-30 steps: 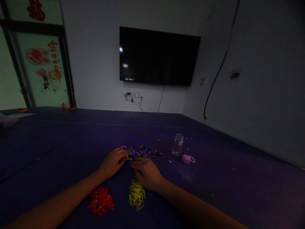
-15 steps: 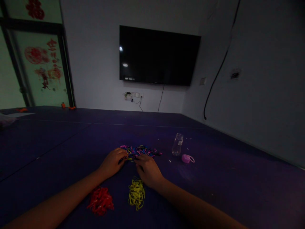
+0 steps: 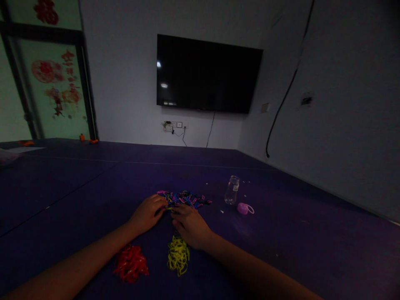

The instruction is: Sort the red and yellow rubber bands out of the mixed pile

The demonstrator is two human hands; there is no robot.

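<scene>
A heap of mixed coloured rubber bands [image 3: 187,198] lies on the dark purple table [image 3: 300,237]. My left hand [image 3: 146,214] rests at the heap's near left edge, fingers curled into the bands. My right hand [image 3: 189,225] lies palm down just right of it, fingertips pinched at the heap's near edge. What either hand grips is too small to make out. Nearer to me lie a red pile of bands [image 3: 130,263] and a yellow pile of bands [image 3: 178,255], the yellow one just under my right wrist.
A small clear bottle [image 3: 232,189] stands right of the heap, with a pink lid [image 3: 243,208] lying beside it. A dark TV [image 3: 208,74] hangs on the far wall. A glass door with red decorations [image 3: 53,83] is at the left.
My right hand has edged slightly left and back toward the yellow pile. My left hand has stayed in place at the heap.
</scene>
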